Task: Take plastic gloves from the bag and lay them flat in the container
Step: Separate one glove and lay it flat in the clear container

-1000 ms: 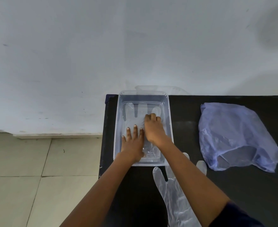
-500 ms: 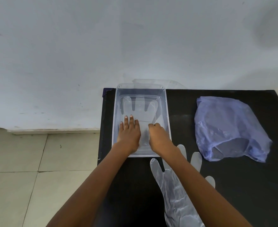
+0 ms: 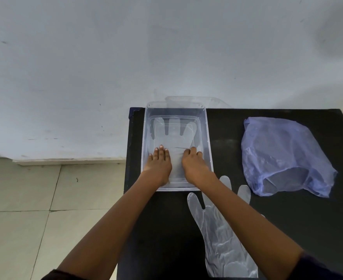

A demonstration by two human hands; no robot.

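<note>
Where the two forearms reach out from the bottom of the view, a clear plastic glove (image 3: 221,239) lies flat on the black desk (image 3: 287,219), its fingers pointing away from the person and part of it hidden under the right forearm. Just beyond its fingertips sits the clear container (image 3: 208,150), close to the desk's left edge. Both hands are inside it. The left hand (image 3: 159,164) lies palm down with straight fingers held together, pressing on a second glove (image 3: 173,131) spread flat on the container floor. The right hand (image 3: 195,164) rests beside it on the same glove, its fingers bent at the knuckles; whether it pinches the plastic or only presses with the fingertips cannot be told. That glove's fingers fan out toward the far end of the container. To the right, well apart from the container, a crumpled bluish-purple bag (image 3: 283,156) lies on the desk with its opening facing the person. Behind the container's far rim a clear lid (image 3: 213,101) leans by the pale wall (image 3: 166,47). Tiled floor (image 3: 35,209) shows at the left.
</note>
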